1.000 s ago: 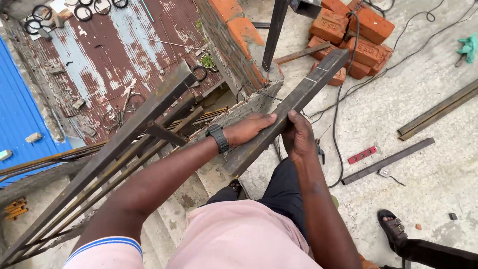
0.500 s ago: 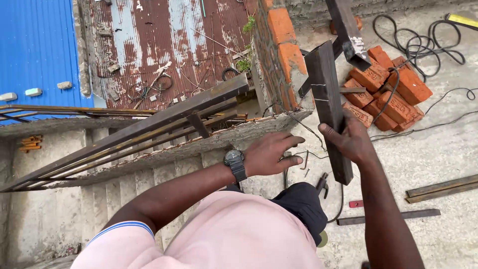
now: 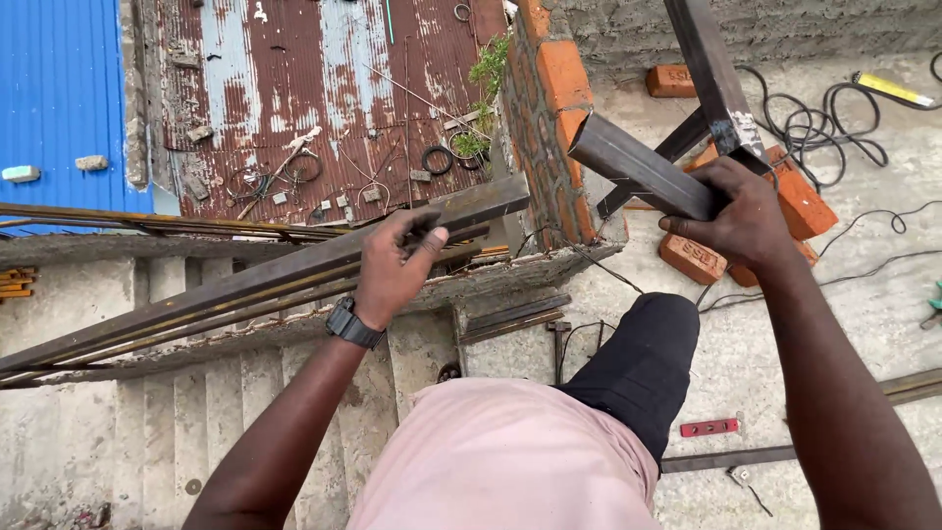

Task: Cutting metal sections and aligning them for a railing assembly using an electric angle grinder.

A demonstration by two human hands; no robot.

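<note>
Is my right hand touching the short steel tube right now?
Touching. The head view shows the right hand wrapped around the near end of the short steel tube, fingers closed over it.
</note>
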